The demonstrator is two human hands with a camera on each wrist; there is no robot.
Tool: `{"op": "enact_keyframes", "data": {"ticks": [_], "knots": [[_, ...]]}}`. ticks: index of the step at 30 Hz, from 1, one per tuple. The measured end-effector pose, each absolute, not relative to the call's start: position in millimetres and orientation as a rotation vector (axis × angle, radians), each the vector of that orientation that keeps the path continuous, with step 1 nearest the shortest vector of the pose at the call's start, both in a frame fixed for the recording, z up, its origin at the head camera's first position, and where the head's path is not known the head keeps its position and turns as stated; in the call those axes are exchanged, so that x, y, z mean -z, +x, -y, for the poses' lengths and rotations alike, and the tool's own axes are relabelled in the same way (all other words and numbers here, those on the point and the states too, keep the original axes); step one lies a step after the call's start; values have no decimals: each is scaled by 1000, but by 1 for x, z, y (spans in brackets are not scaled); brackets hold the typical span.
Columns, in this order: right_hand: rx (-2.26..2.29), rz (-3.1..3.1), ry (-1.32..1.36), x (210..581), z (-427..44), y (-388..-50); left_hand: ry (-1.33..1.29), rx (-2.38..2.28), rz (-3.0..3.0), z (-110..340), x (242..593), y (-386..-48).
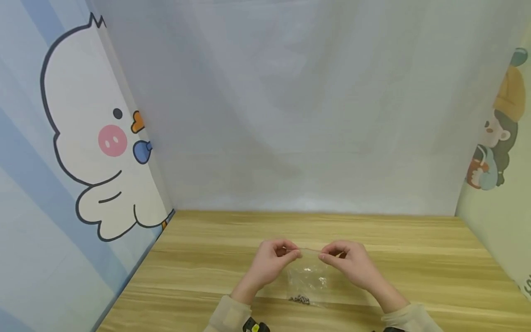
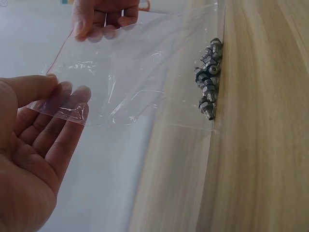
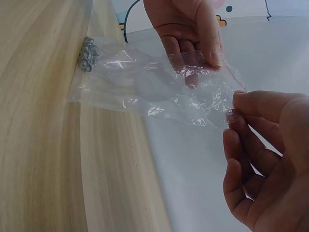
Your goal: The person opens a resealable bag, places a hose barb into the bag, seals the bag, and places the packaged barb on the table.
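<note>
A clear zip-lock bag [image 1: 308, 276] with a thin red line along its top edge hangs between my two hands. My left hand [image 1: 271, 260] pinches its top left corner between thumb and fingers, and my right hand [image 1: 348, 263] pinches the top right corner. Several small metal fittings [image 2: 209, 79], with hex and threaded parts, lie heaped at the bag's bottom, which reaches down to the table. In the right wrist view the fittings [image 3: 88, 55] are blurred behind the plastic. The red seal line [image 3: 235, 77] runs between both hands; whether it is parted, I cannot tell.
The wood-grain table [image 1: 199, 267] spreads under both hands. A pale grey sheet [image 1: 290, 115] stands behind it. On the left is a panel with a white cartoon bird [image 1: 83, 101], on the right one with a cartoon figure [image 1: 493, 133].
</note>
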State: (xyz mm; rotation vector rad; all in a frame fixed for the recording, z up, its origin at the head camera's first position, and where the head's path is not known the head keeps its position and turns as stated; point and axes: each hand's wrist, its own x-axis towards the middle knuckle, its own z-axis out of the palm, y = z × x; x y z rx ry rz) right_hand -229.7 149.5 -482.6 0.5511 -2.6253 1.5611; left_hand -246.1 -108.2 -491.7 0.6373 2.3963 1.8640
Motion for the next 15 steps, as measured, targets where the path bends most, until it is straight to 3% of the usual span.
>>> {"op": "enact_keyframes", "data": {"ticks": [15], "knots": [[-1505, 2555, 619, 483, -150, -230, 670, -1814, -2414, 100, 488, -249]]}}
